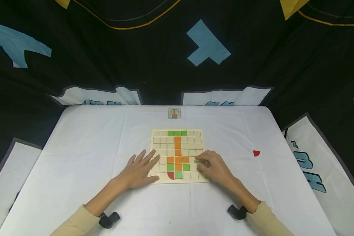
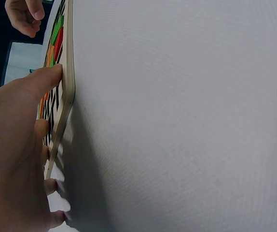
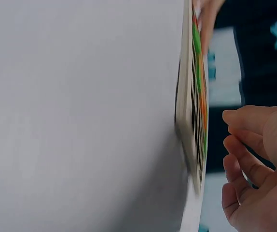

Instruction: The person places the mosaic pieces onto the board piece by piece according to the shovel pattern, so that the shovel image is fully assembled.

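Note:
A pale wooden grid board (image 1: 163,153) lies on the table, with green square tiles (image 1: 177,133), orange square tiles (image 1: 178,146) and a red quarter-round tile (image 1: 171,175) set in its cells. My left hand (image 1: 138,171) rests at the board's left edge, fingers spread; in the left wrist view its thumb (image 2: 49,79) touches the rim. Over the board's right side hovers my right hand (image 1: 216,166), its fingers loosely bent. The right wrist view shows nothing held in this hand (image 3: 259,169), which is apart from the board.
A second red quarter-round tile (image 1: 256,153) lies alone to the right on the white tabletop (image 1: 106,131). Beyond the board is a small pattern card (image 1: 174,113). Dark cloth (image 1: 153,59) hangs behind the table.

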`<state>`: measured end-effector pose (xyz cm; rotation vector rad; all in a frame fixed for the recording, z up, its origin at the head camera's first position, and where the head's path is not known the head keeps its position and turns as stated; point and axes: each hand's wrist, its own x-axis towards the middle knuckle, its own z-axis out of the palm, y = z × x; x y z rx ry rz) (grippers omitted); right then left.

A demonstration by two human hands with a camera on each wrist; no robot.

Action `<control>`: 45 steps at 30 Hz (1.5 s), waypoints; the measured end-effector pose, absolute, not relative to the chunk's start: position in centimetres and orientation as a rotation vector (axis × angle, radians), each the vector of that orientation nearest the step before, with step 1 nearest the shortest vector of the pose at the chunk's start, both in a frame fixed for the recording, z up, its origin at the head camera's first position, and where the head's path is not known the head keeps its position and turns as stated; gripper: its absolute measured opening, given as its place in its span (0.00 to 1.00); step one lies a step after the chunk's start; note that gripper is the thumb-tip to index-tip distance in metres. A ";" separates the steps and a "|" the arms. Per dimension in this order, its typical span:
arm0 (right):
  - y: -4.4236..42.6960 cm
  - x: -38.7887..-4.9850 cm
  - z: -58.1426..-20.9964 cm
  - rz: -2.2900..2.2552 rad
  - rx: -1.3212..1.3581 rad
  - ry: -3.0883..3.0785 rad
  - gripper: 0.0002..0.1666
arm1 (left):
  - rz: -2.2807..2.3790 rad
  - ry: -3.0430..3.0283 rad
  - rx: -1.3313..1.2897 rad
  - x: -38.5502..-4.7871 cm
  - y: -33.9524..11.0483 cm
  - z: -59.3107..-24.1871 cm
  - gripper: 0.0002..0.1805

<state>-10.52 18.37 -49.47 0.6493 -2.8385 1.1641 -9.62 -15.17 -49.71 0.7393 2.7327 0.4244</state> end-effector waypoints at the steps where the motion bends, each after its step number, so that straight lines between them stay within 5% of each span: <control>1: 19.2 -10.7 -49.5 1.152 0.620 -2.834 0.14 | 0.424 2.732 0.738 -9.6 -15.2 -49.7 0.43; 24: 36.6 -12.0 -49.2 1.061 0.089 -2.923 0.27 | 0.426 2.747 0.756 -9.6 -15.2 -49.8 0.43; 45: 38.4 -12.1 -50.3 1.052 -0.040 -3.004 0.21 | 0.425 2.747 0.750 -9.6 -15.2 -49.8 0.44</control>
